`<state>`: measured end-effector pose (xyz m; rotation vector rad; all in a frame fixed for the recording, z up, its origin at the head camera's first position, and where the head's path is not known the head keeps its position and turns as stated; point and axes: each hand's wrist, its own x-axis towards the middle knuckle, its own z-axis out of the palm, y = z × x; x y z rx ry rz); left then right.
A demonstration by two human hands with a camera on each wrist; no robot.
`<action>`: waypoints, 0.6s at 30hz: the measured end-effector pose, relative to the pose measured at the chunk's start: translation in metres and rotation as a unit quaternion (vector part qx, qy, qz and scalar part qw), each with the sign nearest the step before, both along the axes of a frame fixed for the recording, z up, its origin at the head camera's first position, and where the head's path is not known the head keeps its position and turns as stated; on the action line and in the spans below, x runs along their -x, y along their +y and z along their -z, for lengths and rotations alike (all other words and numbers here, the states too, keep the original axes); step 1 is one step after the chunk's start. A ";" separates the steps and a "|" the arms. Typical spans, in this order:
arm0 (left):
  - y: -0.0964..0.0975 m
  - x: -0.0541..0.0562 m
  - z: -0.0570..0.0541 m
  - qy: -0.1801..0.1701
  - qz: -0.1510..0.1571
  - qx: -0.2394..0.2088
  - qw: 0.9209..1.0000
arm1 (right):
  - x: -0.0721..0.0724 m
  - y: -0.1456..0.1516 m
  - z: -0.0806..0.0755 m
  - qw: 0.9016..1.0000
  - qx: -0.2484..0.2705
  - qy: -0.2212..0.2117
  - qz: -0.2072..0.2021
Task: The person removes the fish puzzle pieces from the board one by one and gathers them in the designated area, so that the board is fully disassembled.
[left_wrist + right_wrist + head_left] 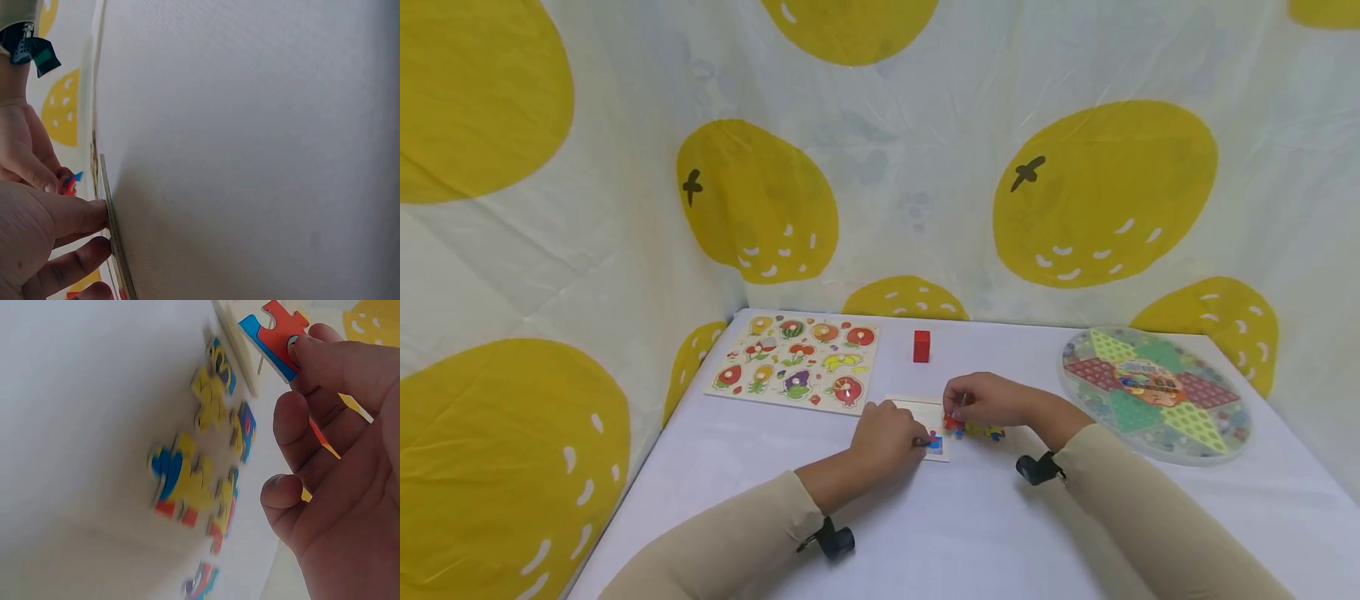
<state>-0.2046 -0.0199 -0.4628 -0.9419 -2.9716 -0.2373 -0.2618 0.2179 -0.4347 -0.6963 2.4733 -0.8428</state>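
My right hand [988, 398] pinches a red and blue jigsaw piece [275, 337] between thumb and fingertips, its other fingers loosely bent. In the right wrist view the piece is raised by the edge of a pale puzzle board [237, 347]. The left hand [887, 437] rests at the near left of that board [917, 410], thumb and fingertips touching it by its edge in the left wrist view. Beside the left fingertips, a blue and red piece [934, 442] lies on the board. Several loose yellow, blue and red jigsaw pieces [194, 484] lie right of it.
At the back left lies a wooden fruit peg puzzle [797, 362]. A red block [922, 347] stands behind the puzzle board. On the right is a round Chinese checkers board [1157, 392] in a clear case. A patterned curtain [917, 167] hangs behind the white-covered table [985, 533].
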 end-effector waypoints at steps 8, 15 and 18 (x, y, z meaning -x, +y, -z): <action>0.001 0.001 0.002 0.006 0.001 0.007 1.000 | -0.004 0.017 -0.006 1.000 -0.008 -0.011 0.010; 0.002 0.001 0.001 0.007 -0.001 0.014 1.000 | -0.010 0.029 -0.011 0.999 -0.024 -0.024 0.031; 0.002 0.000 0.000 0.005 -0.001 0.014 1.000 | -0.012 0.036 -0.013 0.999 -0.029 -0.025 0.036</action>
